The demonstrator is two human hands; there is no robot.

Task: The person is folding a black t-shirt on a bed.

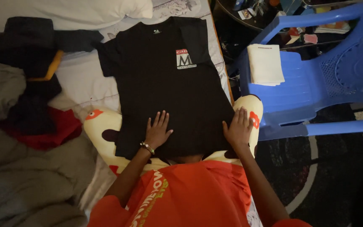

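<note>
A black T-shirt (169, 84) with a small white chest emblem lies face up on the bed, its right sleeve folded inward. My left hand (157, 131) rests flat on the shirt's lower middle, fingers spread; a beaded bracelet circles that wrist. Flat on the shirt's lower right edge lies my right hand (237, 128), partly over a cream patterned cushion (101, 130) under the shirt. Neither hand grips anything. I wear an orange shirt (190, 193).
A pile of dark, red and grey clothes (26, 105) covers the bed's left side, with a white pillow (68, 10) at the top. A blue plastic chair (316, 80) holding a folded white cloth (265, 63) stands right of the bed on a dark rug.
</note>
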